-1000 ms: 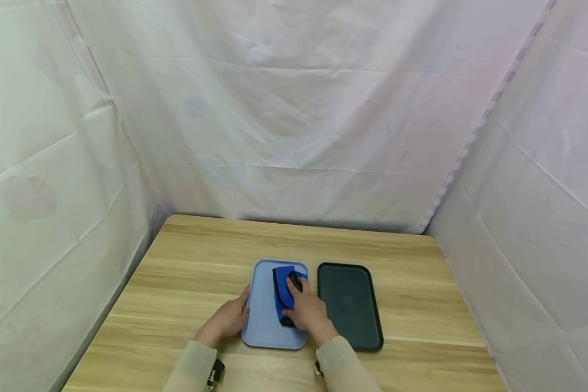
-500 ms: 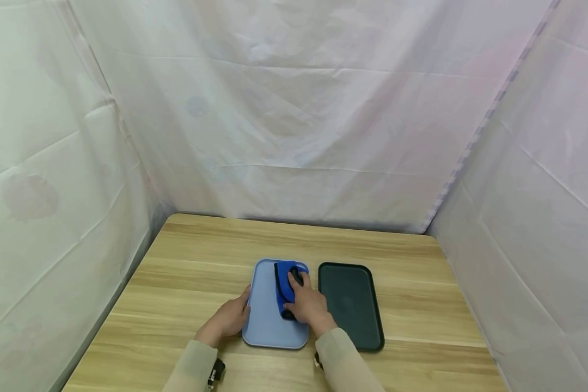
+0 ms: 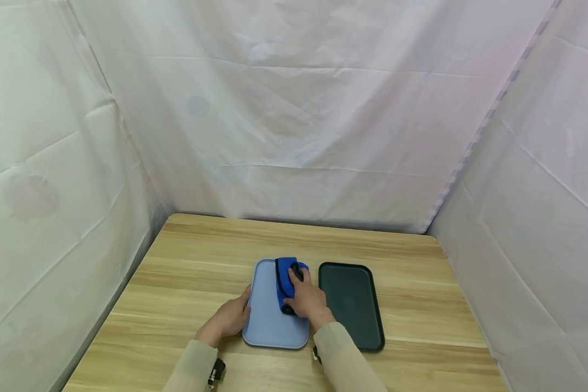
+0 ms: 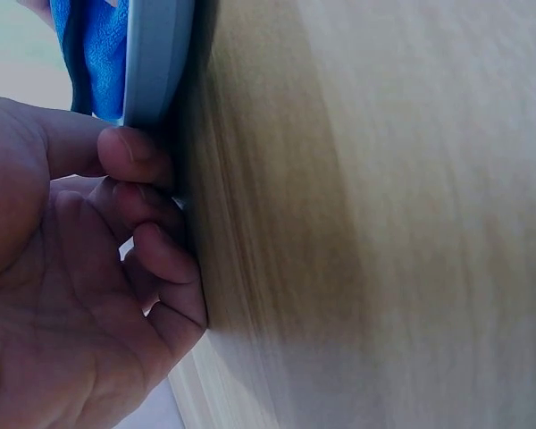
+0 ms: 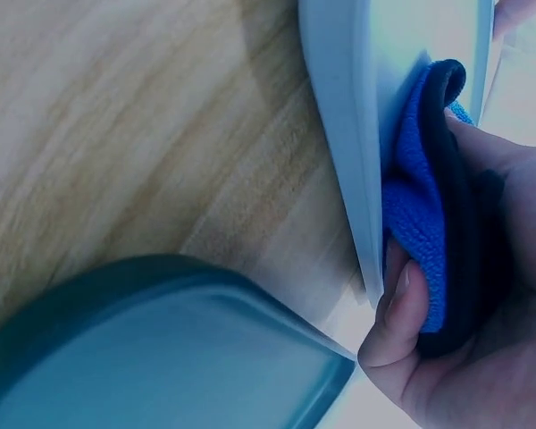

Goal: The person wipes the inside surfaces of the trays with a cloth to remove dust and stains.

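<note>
I have two trays in front of me, both shallow, rounded rectangles with raised rims and a smooth, plastic-like look. The light blue tray (image 3: 264, 329) carries one folded cloth (image 3: 285, 269), lying towards one o'clock inside it and reaching up to the far rim. At three o'clock from that tray, just beside it with a narrow gap between, sits the dark green tray (image 3: 350, 305), its flat floor showing.

The cloth is bright blue and fuzzy, like terry towelling, with black binding along its edges; it is bunched into soft layers. My right hand (image 3: 308, 301) is clamped on it, fingers and thumb curled into the folds. My left hand (image 3: 229, 316) holds the light blue tray at nine o'clock, with the thumb and bent fingers against its outer edge. My two hands are apart, the tray between them.

Both trays lie flat on one wood-grain surface (image 3: 201, 250), pale yellow-brown with streaks and rounded far corners. Two pale sleeves, one at seven o'clock (image 3: 190, 366) and one at five (image 3: 347, 359), cover my forearms. From nine round through twelve to three o'clock hang creased whitish fabric sheets (image 3: 294, 117).
</note>
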Action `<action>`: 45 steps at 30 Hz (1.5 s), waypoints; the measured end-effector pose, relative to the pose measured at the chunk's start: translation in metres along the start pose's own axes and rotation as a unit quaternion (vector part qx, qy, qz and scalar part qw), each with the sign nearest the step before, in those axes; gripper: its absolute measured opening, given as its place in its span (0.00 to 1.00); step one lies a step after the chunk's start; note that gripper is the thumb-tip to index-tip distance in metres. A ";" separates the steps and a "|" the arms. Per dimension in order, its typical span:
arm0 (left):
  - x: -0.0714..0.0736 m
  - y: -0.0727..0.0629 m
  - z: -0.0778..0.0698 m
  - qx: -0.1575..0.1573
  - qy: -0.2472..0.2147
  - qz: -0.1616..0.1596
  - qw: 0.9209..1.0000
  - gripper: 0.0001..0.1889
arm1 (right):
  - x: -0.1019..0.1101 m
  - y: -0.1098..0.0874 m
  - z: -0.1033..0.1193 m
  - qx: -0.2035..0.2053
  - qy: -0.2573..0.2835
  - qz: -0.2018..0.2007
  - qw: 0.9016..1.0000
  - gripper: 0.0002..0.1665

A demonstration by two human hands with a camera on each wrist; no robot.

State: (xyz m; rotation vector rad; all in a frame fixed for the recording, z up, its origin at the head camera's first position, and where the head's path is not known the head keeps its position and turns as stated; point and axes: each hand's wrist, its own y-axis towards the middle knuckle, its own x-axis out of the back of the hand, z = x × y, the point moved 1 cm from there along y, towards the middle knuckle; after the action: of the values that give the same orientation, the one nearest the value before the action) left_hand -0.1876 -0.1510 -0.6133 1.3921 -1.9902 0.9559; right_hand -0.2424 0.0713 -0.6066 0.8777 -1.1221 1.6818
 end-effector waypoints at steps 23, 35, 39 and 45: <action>-0.001 0.002 0.003 -0.002 0.002 -0.002 1.000 0.31 | -0.017 0.004 0.017 -0.015 -0.027 -0.040 0.999 0.51; -0.001 0.002 0.003 0.004 0.002 0.001 1.000 0.31 | -0.021 0.006 0.021 0.010 -0.056 -0.051 0.997 0.51; -0.001 0.003 0.002 0.000 0.004 -0.001 1.000 0.31 | -0.018 0.007 0.020 0.028 -0.054 -0.039 0.997 0.51; -0.001 0.003 0.002 -0.002 0.009 -0.003 1.000 0.31 | -0.015 0.009 0.022 0.036 -0.054 -0.017 0.998 0.51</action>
State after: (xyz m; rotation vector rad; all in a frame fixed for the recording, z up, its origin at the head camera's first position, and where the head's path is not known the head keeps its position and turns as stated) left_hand -0.1898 -0.1518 -0.6159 1.3821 -1.9726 0.9590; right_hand -0.2446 0.0448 -0.6151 1.0389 -1.1189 1.6711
